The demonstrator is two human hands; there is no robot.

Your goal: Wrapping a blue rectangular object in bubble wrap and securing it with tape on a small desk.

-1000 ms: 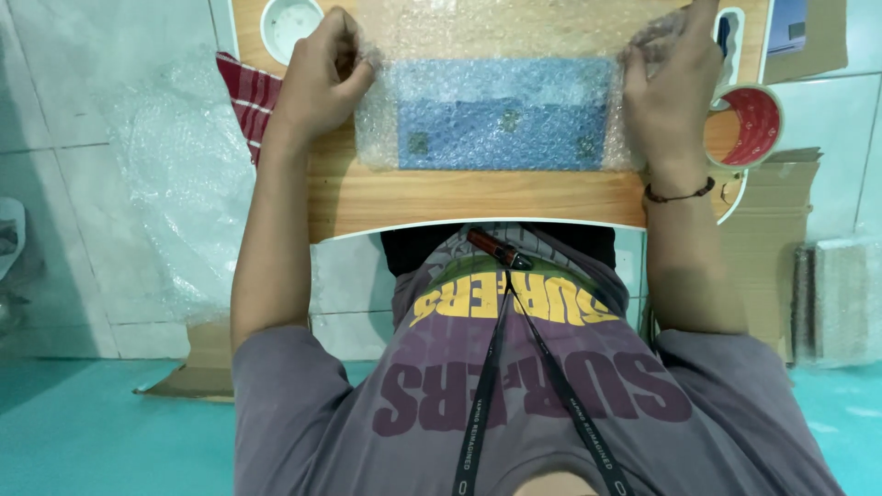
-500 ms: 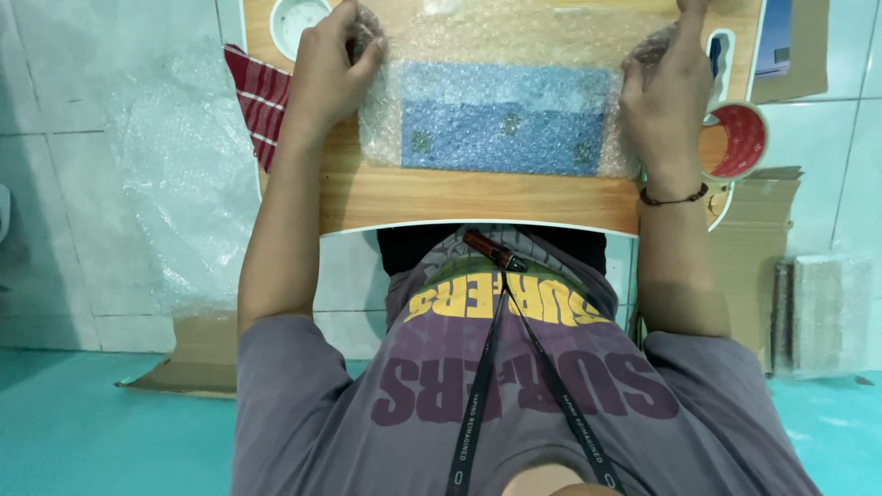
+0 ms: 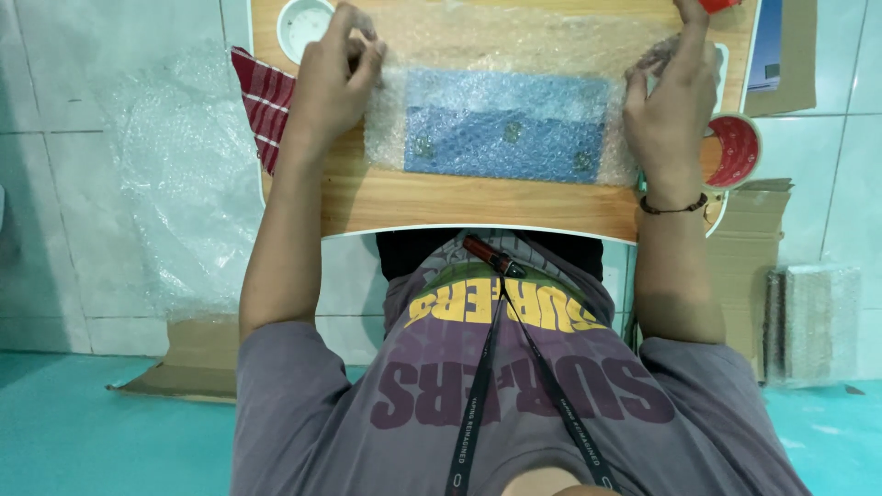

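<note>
On the small wooden lap table [image 3: 478,207] across our knees lies a blue flat rectangular item [image 3: 505,138], wrapped in a sheet of clear bubble wrap [image 3: 514,41] that spreads well beyond it toward the table's far edge; the blue item sits near the middle of the tabletop, its long sides running left to right, with a few small round fittings showing through the plastic. Our left hand [image 3: 333,78] rests at the left end of the package, fingers curled and pressed together, pinching the bubble wrap's edge between thumb and fingertips; our right hand [image 3: 663,106] does likewise at the right end, fingers bent and gripping a bunched fold of the wrap, with a dark bracelet [image 3: 673,208] around the wrist. Just beyond the left hand, at the table's far left corner, sits a white round lid [image 3: 299,23]; a red-and-white striped cloth [image 3: 264,101] hangs off the table's left side, touching its edge. By the right hand, at the table's right edge, stands a roll of red tape [image 3: 740,147]. Down on the tiled floor to our left lies a loose heap of more bubble wrap [image 3: 184,184]; flattened cardboard [image 3: 744,248] lies on the right; a black lanyard [image 3: 487,367] hangs down our grey shirt.
</note>
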